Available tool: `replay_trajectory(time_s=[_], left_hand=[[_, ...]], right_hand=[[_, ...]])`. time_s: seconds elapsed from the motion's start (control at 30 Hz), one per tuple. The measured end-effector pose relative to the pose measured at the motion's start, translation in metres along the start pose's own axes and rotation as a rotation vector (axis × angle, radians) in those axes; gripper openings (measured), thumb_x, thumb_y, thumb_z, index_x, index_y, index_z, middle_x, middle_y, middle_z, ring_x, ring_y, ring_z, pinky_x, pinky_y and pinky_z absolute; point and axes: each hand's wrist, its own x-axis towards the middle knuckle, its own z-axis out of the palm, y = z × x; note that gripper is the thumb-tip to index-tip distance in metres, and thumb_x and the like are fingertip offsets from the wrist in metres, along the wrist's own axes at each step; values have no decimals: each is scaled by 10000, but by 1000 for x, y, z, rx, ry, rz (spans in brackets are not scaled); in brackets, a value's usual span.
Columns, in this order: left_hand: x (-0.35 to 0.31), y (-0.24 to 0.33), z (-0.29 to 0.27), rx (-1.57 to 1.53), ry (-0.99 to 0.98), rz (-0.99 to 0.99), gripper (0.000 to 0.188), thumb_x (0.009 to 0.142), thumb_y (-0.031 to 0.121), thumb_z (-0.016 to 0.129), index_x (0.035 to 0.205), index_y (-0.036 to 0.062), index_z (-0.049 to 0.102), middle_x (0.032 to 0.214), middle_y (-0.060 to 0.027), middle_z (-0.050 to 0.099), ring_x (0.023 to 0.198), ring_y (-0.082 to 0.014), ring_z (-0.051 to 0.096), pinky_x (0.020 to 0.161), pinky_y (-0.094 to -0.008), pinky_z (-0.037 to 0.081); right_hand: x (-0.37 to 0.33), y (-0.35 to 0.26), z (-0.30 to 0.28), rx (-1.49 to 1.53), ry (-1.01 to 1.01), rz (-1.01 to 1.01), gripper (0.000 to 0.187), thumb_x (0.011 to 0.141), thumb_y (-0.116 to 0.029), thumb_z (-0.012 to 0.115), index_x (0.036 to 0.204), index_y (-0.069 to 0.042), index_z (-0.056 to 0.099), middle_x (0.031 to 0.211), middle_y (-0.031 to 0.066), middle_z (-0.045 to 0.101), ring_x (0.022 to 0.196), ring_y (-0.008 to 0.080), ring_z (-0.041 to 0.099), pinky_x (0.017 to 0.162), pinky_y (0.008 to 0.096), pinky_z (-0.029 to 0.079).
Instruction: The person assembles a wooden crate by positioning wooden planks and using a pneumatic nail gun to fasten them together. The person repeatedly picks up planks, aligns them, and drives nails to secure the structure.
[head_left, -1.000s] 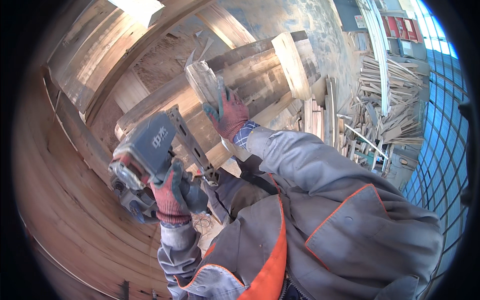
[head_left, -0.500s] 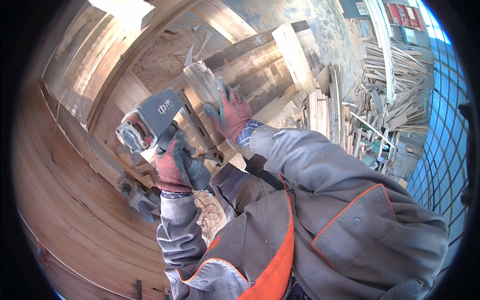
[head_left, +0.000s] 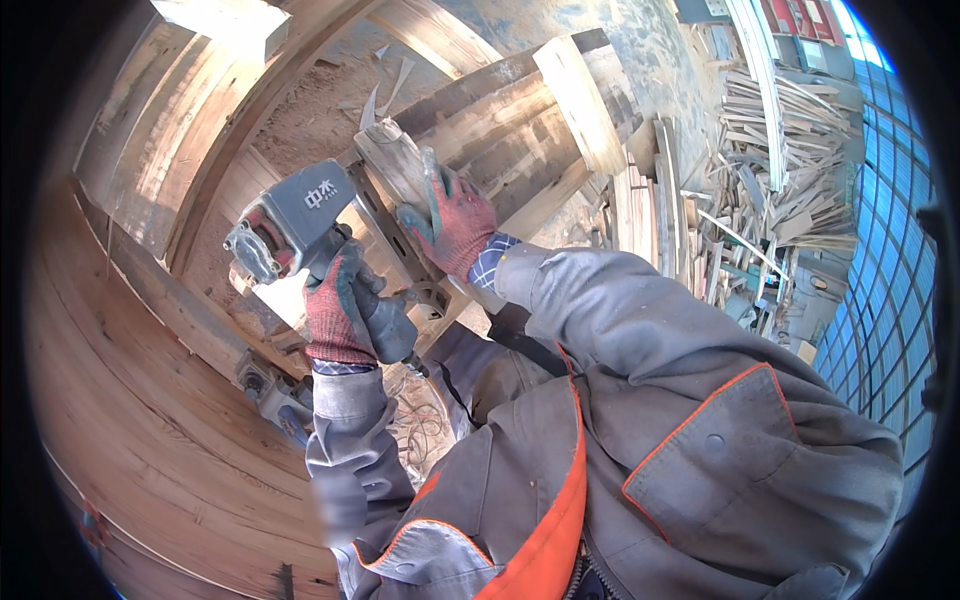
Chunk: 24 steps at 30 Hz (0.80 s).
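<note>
My left hand (head_left: 341, 308), in a red and grey work glove, is wrapped around the handle of a grey power tool (head_left: 303, 207). The tool has a boxy housing, a metal end piece with red inside, and a slotted metal plate along its right side; its exact kind is unclear. My right hand (head_left: 457, 218), gloved alike, holds the near end of a short wood block (head_left: 394, 158), with thumb and fingers on either side. The block lies close beside the tool's plate, and the plate hides part of what is beneath. A wide wooden board (head_left: 480, 120) extends behind the block.
A pale wood piece (head_left: 580, 105) lies across the board. To the left stand large planks (head_left: 150, 400) and a curved wooden frame (head_left: 215, 150). Another grey tool (head_left: 277, 398) rests by the planks. Scrap wood (head_left: 790, 165) is heaped at the right, near blue mesh fencing (head_left: 885, 260).
The tool and both hands sit slightly higher and further left in the picture, and the background has shifted left and up too. Both grips look the same.
</note>
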Motion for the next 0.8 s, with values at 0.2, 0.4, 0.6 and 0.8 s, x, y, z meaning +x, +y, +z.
replay_trajectory(time_s=[0.2, 0.4, 0.6, 0.8], left_hand=[[-5, 2, 4, -2, 14, -23, 273, 902, 125, 711, 1154, 26, 676, 684, -51, 592, 546, -168, 586, 508, -309, 528], [-10, 7, 8, 27, -12, 1, 307, 904, 131, 709, 1190, 28, 668, 689, -45, 584, 548, -167, 573, 518, -308, 525], [-10, 8, 6, 56, -57, -24, 292, 974, 188, 658, 1195, -4, 657, 721, -14, 526, 619, -148, 524, 602, -313, 505], [-7, 4, 5, -12, -64, -17, 245, 968, 157, 662, 1160, 6, 651, 732, -16, 541, 612, -145, 528, 575, -319, 496]], right_hand=[[1, 4, 8, 7, 62, -31, 915, 932, -490, 639, 1591, -21, 212, 1380, 278, 503, 1239, 427, 548, 1059, 482, 446], [0, 2, 3, 33, 6, 0, 865, 925, -488, 641, 1559, -23, 280, 1392, 268, 495, 1252, 418, 540, 1057, 482, 449], [0, 0, -5, 60, -26, 12, 815, 935, -522, 610, 1524, -21, 352, 1443, 270, 460, 1289, 412, 519, 1090, 476, 432], [0, -2, -4, 47, -4, 16, 845, 934, -514, 613, 1545, -21, 301, 1457, 262, 442, 1304, 413, 502, 1099, 469, 421]])
